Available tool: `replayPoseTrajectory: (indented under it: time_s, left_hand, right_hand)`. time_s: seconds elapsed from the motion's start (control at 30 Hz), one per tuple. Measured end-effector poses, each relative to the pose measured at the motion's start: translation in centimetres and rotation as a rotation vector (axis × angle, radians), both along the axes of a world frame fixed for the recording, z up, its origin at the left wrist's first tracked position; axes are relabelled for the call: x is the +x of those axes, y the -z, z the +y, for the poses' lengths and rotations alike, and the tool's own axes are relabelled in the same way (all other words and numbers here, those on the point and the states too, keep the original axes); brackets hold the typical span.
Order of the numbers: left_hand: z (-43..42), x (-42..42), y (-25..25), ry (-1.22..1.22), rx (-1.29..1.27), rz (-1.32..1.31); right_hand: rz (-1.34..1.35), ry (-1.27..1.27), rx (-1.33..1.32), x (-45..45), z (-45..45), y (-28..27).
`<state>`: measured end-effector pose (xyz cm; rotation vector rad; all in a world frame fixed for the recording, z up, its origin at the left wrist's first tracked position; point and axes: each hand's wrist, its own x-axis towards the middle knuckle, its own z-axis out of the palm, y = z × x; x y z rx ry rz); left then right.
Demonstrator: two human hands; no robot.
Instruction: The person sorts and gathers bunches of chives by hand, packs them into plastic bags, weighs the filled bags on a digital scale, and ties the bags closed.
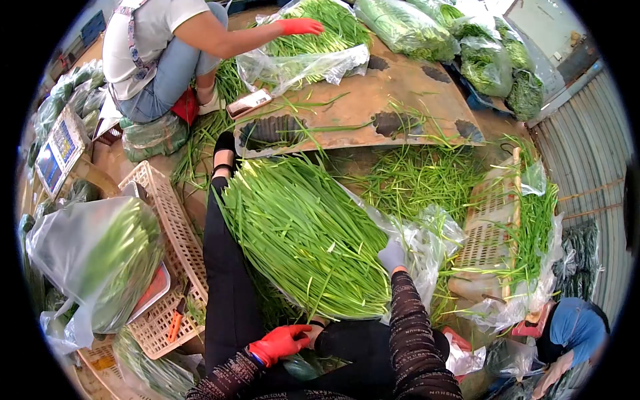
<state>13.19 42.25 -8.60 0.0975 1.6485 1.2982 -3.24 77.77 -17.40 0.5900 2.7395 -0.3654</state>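
A large bundle of long green garlic chives (303,233) lies between my legs on clear plastic. My right hand (393,255), in a grey glove, is closed on the edge of the clear plastic bag (427,243) at the bundle's right side. My left hand (279,344), in a red glove, is low near my ankle, below the bundle. Its fingers look loosely extended, and I see nothing held in them.
A holed brown board (353,127) lies ahead, with loose chives (420,180) behind the bundle. A co-worker's red-gloved hand (301,27) reaches over another bundle. Left are a crate (167,220), an orange-handled knife (176,321) and a bagged bundle (120,267). Another crate (490,227) stands right.
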Motion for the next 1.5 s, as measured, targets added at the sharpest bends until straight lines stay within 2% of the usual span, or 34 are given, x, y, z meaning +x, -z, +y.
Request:
replayPoseTrajectory:
  time_s: [0.07,0.13,0.17,0.2,0.3,0.33,0.4,0.47,0.53,0.6,0.67,0.73,0.8,0.83,0.87,0.97,1.0,1.07,1.1,1.17,1.2,1.23,1.27,1.33,1.37,1.4,1.47,1.5]
  left_hand:
    - [0.4,-0.6,-0.1,0.018,-0.018,0.004]
    - [0.7,-0.9,-0.1,0.101,-0.067,0.092]
    - [0.8,-0.8,-0.3,0.101,-0.069,0.075]
    - [0.9,-1.2,-0.4,0.107,-0.074,0.093]
    - [1.2,-1.5,-0.3,0.097,-0.081,0.122]
    - [1.2,-1.3,-0.2,0.088,-0.087,0.117]
    - [1.0,-0.9,0.4,0.083,-0.084,0.145]
    - [1.0,-1.1,0.5,0.088,-0.072,0.177]
    - [1.1,-1.1,0.1,0.131,-0.131,0.231]
    - [1.2,-1.1,0.2,0.105,-0.102,0.216]
    - [1.2,-1.0,0.3,0.077,-0.074,0.196]
    - [1.2,-1.2,0.2,0.082,-0.083,0.194]
    - [1.5,-1.2,-0.1,0.092,-0.106,0.208]
    - [1.4,-1.2,0.1,0.098,-0.095,0.195]
    - [1.4,-1.3,0.3,0.104,-0.084,0.184]
    - [1.2,-1.1,0.4,0.089,-0.117,0.210]
    - [1.1,-1.0,0.7,0.084,-0.124,0.217]
    - [1.1,-0.7,1.4,0.073,-0.111,0.224]
    - [1.2,-0.6,1.6,0.068,-0.111,0.220]
    - [2.0,-1.1,1.7,-0.084,0.095,-0.081]
    - [2.5,-1.6,1.6,-0.084,0.105,-0.085]
    - [2.9,-2.3,1.4,-0.127,0.243,-0.169]
    - [3.4,-2.9,1.1,-0.169,0.379,-0.255]
    - [5.0,-3.9,0.9,-0.228,0.439,-0.228]
    - [5.7,-3.9,1.2,-0.285,0.492,-0.193]
    - [6.4,-3.9,2.1,-0.325,0.511,-0.284]
    - [7.6,-3.8,2.8,-0.501,0.579,-0.544]
    - [8.0,-3.5,3.3,-0.493,0.583,-0.542]
  right_hand:
    - [0.030,-0.064,0.029,0.0,-0.1,-0.8]
    - [0.015,-0.212,-0.074,-0.3,0.5,-0.8]
    - [-0.129,-0.147,-0.143,-0.9,1.1,-0.8]
    - [-0.136,-0.146,-0.145,-0.7,1.0,-0.7]
    - [-0.133,-0.248,0.082,-0.9,0.2,0.6]
    - [-0.127,-0.257,0.080,-1.2,0.8,1.4]
    - [-0.345,-0.127,-0.062,-2.0,0.5,0.5]
    - [-0.268,-0.170,-0.040,-1.9,0.3,-0.4]
    - [-0.249,-0.208,-0.197,-1.3,0.8,-1.2]
    - [-0.247,-0.267,-0.174,-1.1,1.0,-2.5]
    - [-0.070,-0.419,-0.126,-0.8,1.0,-3.8]
    - [-0.131,-0.472,-0.056,-0.1,-0.4,-5.4]
    - [-0.041,-0.514,0.021,1.0,-1.4,-6.6]
    - [-0.146,-0.499,0.048,1.0,-1.1,-6.2]
    - [-0.142,-0.494,0.051,1.1,-0.5,-5.5]
    - [-0.033,-0.107,-0.428,3.0,2.1,-1.2]
    - [-0.026,-0.114,-0.433,3.2,2.5,-0.8]
    - [-0.032,-0.051,-0.891,3.2,3.0,-0.3]
    - [-0.281,-0.046,-0.946,2.5,2.4,-3.2]
    - [-0.272,-0.042,-0.907,3.3,2.8,-4.2]
    - [-0.258,-0.039,-0.874,3.6,3.2,-4.6]
    - [-0.167,-0.081,-0.921,3.9,1.6,-8.0]
    - [-0.172,-0.074,-0.916,4.3,1.3,-8.6]
    - [-0.344,-0.098,-1.033,5.3,0.9,-9.4]
    - [-0.322,-0.145,-0.997,5.9,-0.5,-10.7]
    - [-0.322,-0.138,-0.996,6.8,-2.0,-11.3]
    - [-0.207,-0.118,-0.811,8.4,-5.5,-11.9]
    - [-0.214,-0.149,-0.519,9.1,-7.8,-12.5]
